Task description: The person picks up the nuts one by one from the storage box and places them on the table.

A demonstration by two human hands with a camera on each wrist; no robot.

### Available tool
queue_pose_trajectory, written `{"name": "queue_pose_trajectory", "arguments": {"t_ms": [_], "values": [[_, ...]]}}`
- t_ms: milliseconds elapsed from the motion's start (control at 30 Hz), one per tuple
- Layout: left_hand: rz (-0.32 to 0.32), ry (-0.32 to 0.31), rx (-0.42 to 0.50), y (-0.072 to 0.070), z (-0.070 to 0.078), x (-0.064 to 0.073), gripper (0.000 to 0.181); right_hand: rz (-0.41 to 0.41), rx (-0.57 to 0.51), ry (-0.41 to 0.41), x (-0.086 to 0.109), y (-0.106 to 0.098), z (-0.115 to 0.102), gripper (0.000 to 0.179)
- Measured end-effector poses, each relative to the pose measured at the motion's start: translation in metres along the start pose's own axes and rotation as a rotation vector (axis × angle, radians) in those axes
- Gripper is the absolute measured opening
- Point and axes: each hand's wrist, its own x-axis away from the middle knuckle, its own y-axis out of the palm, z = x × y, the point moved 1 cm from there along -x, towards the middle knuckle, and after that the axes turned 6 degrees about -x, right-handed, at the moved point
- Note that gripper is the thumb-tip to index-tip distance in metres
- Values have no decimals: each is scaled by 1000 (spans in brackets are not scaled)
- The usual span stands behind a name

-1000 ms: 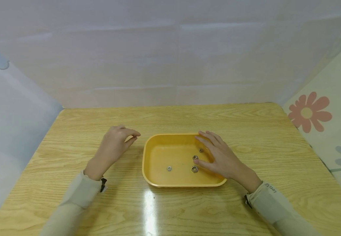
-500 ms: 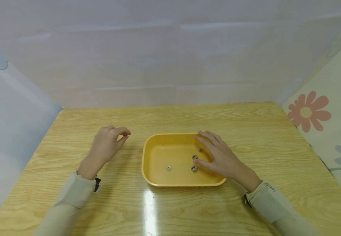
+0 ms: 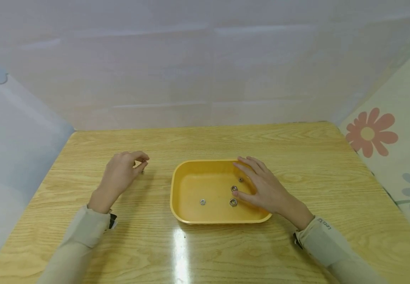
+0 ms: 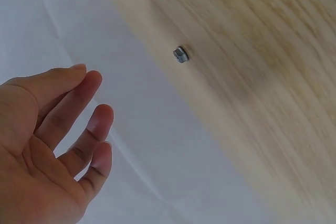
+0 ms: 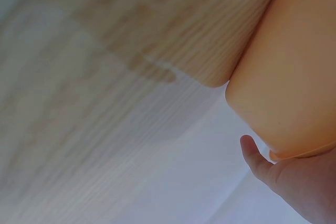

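Now, left hand [image 3: 117, 173]: farther toward the left edge of the bench [image 3: 226, 256] than a second ago, when it was close beside the tray; its fingers are loosely bent, thumb and forefinger tips close together, and whether those two touch I cannot tell.
Loose nut [image 4: 181, 54]: on the bench, new to the head view since half a second ago; it lies just by the left thumb there, clearly apart from the fingertips in the left wrist view, and nearer the bench's left edge than its right.
Right hand [image 3: 261, 193]: practically unmoved, fingers spread over the tray's right end, fingertips at the far rim.
Yellow tray [image 3: 222, 223]: same spot as before, roughly midway between the bench's left and right edges.
Nuts inside: same layout as a second ago, with a lone nut [image 3: 203, 202] toward the left, then a large nut [image 3: 233, 202], a middle nut [image 3: 234, 189] and a small nut [image 3: 241, 180] by the right hand.
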Motion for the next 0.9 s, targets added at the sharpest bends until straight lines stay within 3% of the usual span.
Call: {"name": "queue_pose_trajectory", "arguments": {"t_ms": [400,900], "values": [[-30,-90,6,3,-9,0,17,2,3,-3,0,-1,0,81],[-78,-137,0,7,-24,-1,19,0,0,-1,1,0,0,81]]}}
